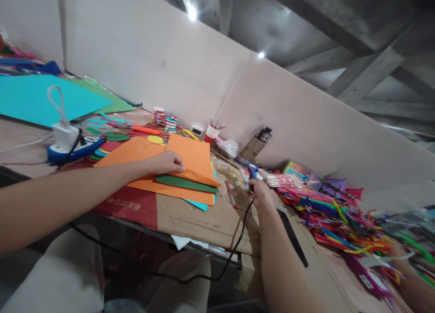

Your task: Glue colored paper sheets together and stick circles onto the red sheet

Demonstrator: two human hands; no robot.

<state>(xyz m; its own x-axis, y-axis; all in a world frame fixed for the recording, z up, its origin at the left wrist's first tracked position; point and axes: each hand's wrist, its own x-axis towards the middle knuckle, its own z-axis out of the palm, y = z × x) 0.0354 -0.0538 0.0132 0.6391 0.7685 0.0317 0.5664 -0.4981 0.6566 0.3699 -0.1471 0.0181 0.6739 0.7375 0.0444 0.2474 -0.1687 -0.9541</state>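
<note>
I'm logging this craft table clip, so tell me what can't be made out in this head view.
- Right hand: its fingers close on a blue glue gun; the hand hides the grip.
- Left hand: rests on orange paper; the sheets beneath show only at their edges.
- Red cup: contents too small to identify.
- Colourful pipe cleaners: the pile is cut off at the right edge, blurred there.
- Black cord: drops below the table; its end is unseen.

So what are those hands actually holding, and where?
The right hand grips a blue glue gun by its handle. The left hand holds nothing; it rests flat on an orange paper sheet.
</note>
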